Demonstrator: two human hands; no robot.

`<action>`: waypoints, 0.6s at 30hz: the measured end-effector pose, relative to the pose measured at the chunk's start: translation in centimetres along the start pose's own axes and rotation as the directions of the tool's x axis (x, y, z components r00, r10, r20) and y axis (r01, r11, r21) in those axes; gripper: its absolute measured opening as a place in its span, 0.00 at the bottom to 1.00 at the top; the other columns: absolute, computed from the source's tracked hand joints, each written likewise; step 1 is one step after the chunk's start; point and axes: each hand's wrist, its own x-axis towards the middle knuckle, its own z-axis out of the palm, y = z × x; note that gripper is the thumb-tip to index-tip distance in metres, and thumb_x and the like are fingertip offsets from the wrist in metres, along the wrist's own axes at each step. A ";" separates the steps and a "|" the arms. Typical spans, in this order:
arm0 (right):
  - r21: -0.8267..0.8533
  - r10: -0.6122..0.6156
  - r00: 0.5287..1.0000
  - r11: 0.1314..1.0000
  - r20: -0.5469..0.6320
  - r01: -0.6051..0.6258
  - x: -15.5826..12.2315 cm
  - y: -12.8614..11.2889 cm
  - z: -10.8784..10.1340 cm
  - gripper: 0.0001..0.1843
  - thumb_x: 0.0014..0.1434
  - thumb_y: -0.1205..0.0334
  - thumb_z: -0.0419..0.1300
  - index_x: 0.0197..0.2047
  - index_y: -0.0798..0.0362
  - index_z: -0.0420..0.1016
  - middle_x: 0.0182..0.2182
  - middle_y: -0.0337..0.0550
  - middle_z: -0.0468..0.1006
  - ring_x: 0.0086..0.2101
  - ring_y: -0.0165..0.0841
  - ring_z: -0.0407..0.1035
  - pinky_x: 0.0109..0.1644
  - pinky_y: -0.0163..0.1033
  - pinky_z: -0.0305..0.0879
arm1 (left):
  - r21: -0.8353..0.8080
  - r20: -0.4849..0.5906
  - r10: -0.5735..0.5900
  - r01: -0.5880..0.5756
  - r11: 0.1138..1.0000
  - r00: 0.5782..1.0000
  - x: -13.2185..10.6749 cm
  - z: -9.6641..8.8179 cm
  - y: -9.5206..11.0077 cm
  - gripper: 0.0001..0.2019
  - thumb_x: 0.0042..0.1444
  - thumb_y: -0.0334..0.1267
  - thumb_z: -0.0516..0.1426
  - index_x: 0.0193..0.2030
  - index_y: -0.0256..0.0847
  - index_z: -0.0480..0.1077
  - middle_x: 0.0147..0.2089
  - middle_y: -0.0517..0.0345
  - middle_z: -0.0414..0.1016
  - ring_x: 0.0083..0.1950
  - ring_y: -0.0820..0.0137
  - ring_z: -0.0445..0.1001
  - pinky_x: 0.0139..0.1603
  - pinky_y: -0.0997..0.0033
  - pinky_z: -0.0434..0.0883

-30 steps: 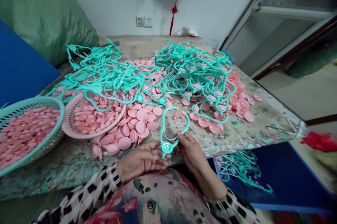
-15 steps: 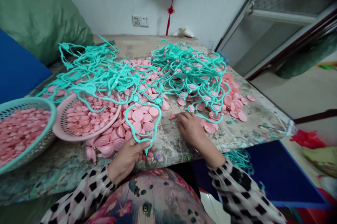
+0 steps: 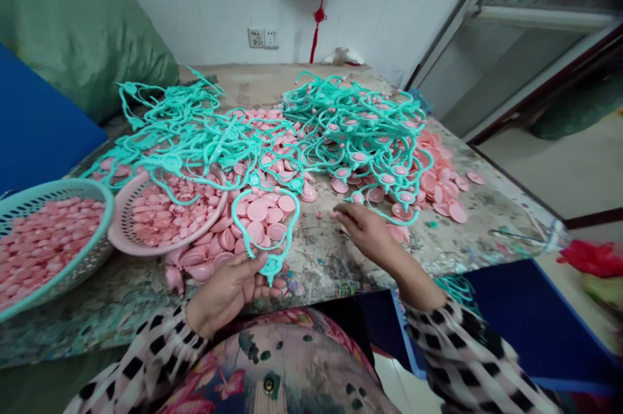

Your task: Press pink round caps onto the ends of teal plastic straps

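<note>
My left hand (image 3: 228,289) grips the round end of a teal toy stethoscope frame (image 3: 265,232) at the near table edge; its two arms curve up over a heap of pink plastic discs (image 3: 257,213). My right hand (image 3: 365,227) rests on the table right of centre, fingers curled and pinching at small pink pieces (image 3: 335,214) just below the right tangle of teal frames (image 3: 355,128). What the fingertips hold is too small to name. A second teal tangle (image 3: 185,135) lies at the left.
A pink basket (image 3: 122,232) and a teal basket (image 3: 92,252), both full of pink parts, stand at the left. More pink discs (image 3: 438,187) spread to the right. A blue bin (image 3: 511,316) with teal frames sits below the table's right edge. A green sack (image 3: 73,24) leans at the back left.
My right hand let go of the teal frame and reached forward onto the table to the small pink pieces. My left hand kept the frame and carried it left.
</note>
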 end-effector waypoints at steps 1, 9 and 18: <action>0.103 -0.013 0.997 0.995 0.073 0.006 -1.0 -0.3 0.1 0.13 0.65 0.60 0.50 0.44 0.52 0.73 0.39 0.46 0.78 0.39 0.37 0.70 0.42 0.39 0.64 | 0.015 -0.014 -0.018 0.018 1.000 1.000 0.2 -0.1 0.1 0.09 0.55 0.37 0.61 0.41 0.35 0.73 0.39 0.47 0.79 0.36 0.63 0.79 0.38 0.64 0.77; -0.178 0.075 0.983 0.983 0.168 -0.044 -4.4 -2.3 2.1 0.11 0.63 0.64 0.53 0.36 0.55 0.77 0.35 0.49 0.72 0.37 0.36 0.68 0.42 0.39 0.62 | 0.070 0.017 -0.025 0.023 0.997 1.000 1.2 1.5 2.1 0.06 0.56 0.34 0.60 0.40 0.35 0.72 0.40 0.47 0.79 0.39 0.62 0.80 0.39 0.64 0.77; -0.080 -0.128 0.966 0.986 0.224 0.149 -4.7 -2.4 2.1 0.11 0.64 0.67 0.50 0.38 0.55 0.74 0.33 0.48 0.71 0.34 0.36 0.67 0.40 0.40 0.64 | 0.011 0.073 -0.014 0.013 1.000 0.997 1.6 1.5 4.0 0.08 0.58 0.31 0.57 0.43 0.33 0.73 0.42 0.45 0.79 0.45 0.61 0.78 0.49 0.59 0.73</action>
